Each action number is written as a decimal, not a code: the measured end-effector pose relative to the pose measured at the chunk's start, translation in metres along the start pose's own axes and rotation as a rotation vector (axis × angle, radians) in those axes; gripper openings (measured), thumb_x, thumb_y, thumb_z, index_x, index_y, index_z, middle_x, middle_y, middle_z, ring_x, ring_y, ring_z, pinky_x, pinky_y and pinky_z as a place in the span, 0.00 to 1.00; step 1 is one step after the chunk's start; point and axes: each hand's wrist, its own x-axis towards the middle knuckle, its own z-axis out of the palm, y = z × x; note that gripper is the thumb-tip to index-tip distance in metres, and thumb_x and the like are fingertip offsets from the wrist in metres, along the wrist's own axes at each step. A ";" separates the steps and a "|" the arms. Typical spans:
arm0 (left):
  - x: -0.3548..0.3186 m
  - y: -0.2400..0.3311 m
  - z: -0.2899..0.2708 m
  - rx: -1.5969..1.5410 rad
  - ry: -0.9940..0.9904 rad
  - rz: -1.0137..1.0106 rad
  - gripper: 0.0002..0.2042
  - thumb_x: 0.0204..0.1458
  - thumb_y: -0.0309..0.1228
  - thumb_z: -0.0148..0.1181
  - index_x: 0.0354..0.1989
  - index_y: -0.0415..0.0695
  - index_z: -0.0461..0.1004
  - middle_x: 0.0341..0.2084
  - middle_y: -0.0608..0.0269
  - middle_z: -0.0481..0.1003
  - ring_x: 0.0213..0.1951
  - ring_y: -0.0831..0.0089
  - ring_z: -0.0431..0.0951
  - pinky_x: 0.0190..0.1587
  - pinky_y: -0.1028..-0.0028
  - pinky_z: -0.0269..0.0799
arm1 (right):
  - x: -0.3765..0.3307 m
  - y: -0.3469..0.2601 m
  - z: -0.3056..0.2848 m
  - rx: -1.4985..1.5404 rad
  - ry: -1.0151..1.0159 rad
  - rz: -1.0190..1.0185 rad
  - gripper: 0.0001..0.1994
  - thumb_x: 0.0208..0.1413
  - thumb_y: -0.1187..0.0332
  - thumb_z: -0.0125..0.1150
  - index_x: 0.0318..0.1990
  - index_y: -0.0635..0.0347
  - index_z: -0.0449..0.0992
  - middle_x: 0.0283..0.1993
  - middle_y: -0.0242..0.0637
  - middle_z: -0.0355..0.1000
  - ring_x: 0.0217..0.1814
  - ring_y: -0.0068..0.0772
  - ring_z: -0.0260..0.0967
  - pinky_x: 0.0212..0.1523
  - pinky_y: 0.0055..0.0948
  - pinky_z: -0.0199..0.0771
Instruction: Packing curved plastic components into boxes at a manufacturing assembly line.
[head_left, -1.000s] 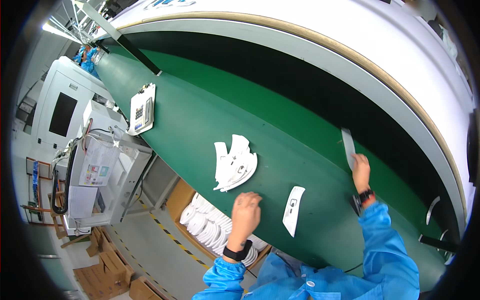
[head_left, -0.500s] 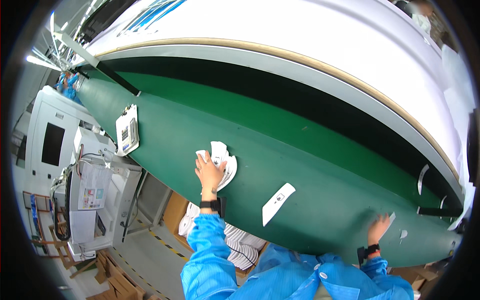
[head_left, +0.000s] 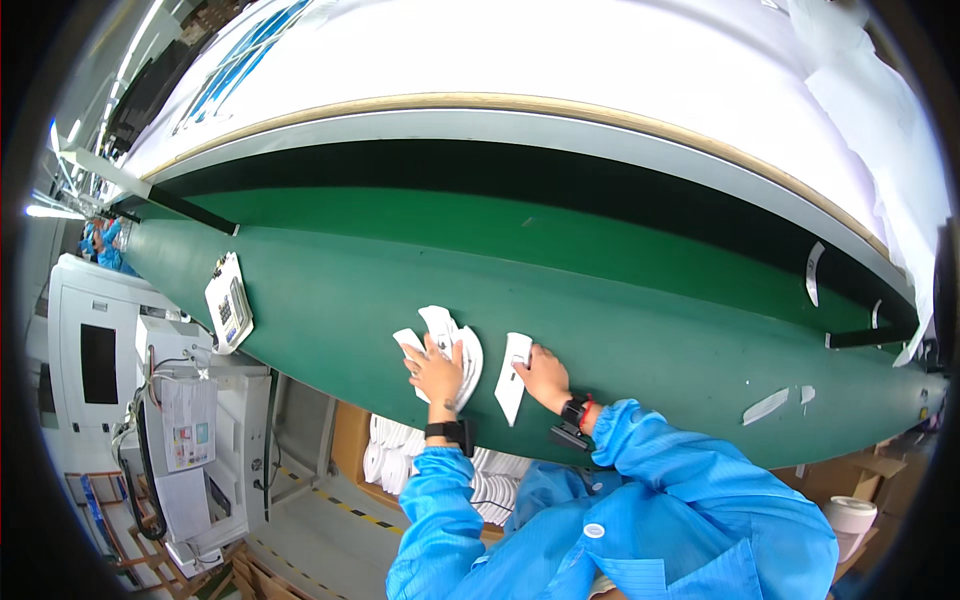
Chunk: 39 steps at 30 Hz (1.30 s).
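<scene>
Pointing nearward, long axis front-to-back: white strip (head_left: 509, 387)

Left hand (head_left: 435, 375) partly hid the stacked white pieces (head_left: 472, 360) near the front edge of the desk (head_left: 330, 300). Left sleeve (head_left: 435, 510) partly covered box (head_left: 348, 435) below. Person (head_left: 108, 245) by desk's left end was too small to make out.
</scene>
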 end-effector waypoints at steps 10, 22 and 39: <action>-0.111 0.108 0.043 -0.018 0.003 0.103 0.36 0.54 0.54 0.51 0.65 0.43 0.54 0.66 0.32 0.37 0.64 0.32 0.46 0.56 0.37 0.52 | -0.032 0.133 -0.098 -0.067 0.120 0.248 0.12 0.54 0.68 0.53 0.41 0.68 0.65 0.35 0.58 0.73 0.37 0.59 0.73 0.38 0.51 0.74; -0.234 0.225 0.086 0.039 -0.114 0.642 0.37 0.51 0.54 0.54 0.60 0.36 0.60 0.64 0.44 0.51 0.66 0.37 0.43 0.60 0.33 0.40 | -0.121 0.268 -0.196 -0.109 0.310 0.645 0.17 0.53 0.58 0.55 0.39 0.66 0.73 0.34 0.56 0.75 0.40 0.57 0.74 0.40 0.48 0.75; -0.185 0.187 0.040 -0.112 -0.129 0.892 0.27 0.43 0.41 0.67 0.48 0.37 0.69 0.45 0.48 0.66 0.48 0.51 0.67 0.47 0.57 0.66 | -0.147 0.230 -0.198 -0.079 -0.133 0.323 0.21 0.49 0.47 0.59 0.33 0.58 0.81 0.36 0.43 0.77 0.41 0.47 0.75 0.41 0.43 0.74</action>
